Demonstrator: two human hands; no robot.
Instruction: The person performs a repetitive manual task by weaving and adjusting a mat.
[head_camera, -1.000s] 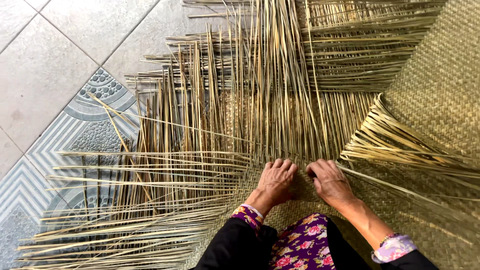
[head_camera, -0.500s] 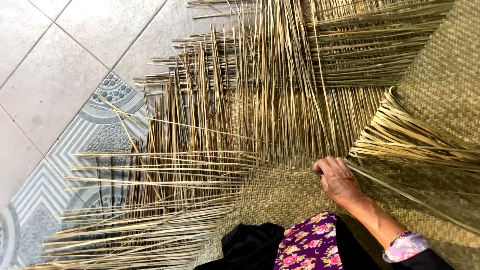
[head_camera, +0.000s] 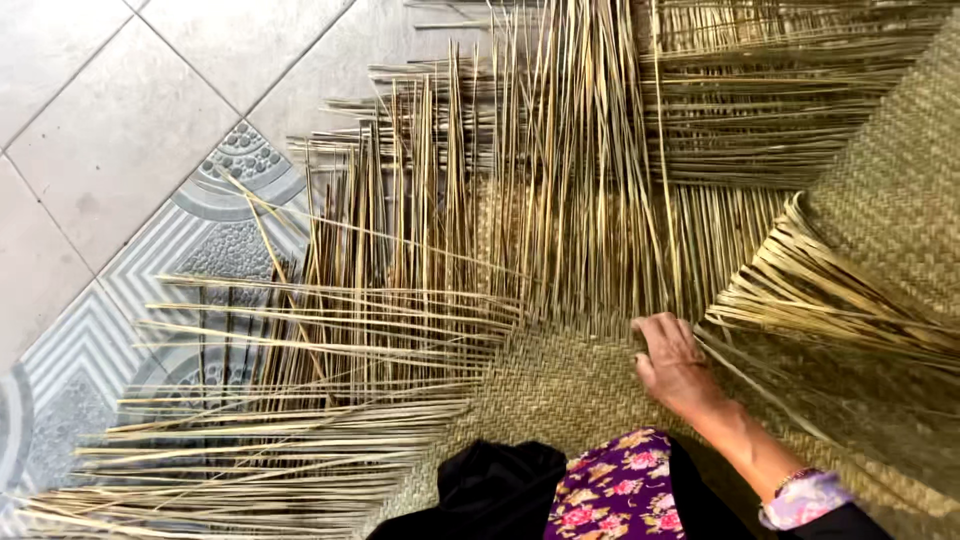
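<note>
The woven mat (head_camera: 560, 385) is lying flat on the tiled floor (head_camera: 90, 170), directly in front of the person's lap, and its finished weave is running on toward the upper right corner of the view. Loose reed strands (head_camera: 520, 220) are fanning out from its working edge, some pointing away from the person and some sweeping left across the tiles.

The right hand (head_camera: 672, 362) is resting palm-down at the working edge, fingers (head_camera: 660, 328) curled together and pressing where the upright strands meet the weave. Whether the fingertips are pinching a single strand cannot be told from this view. The left hand is not showing.

Judgement on handling: the strands are appearing light, thin and springy, stiff along their length yet likely to kink or split if bent sharply. They are probably smooth and apt to slip out of line, so a hold close to the woven edge would be giving the most control, whereas the far tips would be whipping about. The woven part is looking pliable but firm.

A folded bundle of strands (head_camera: 820, 290) is lying just right of the hand, over the weave. A floral-patterned garment (head_camera: 620, 490) and a dark cloth (head_camera: 500, 480) are lying at the bottom edge.
</note>
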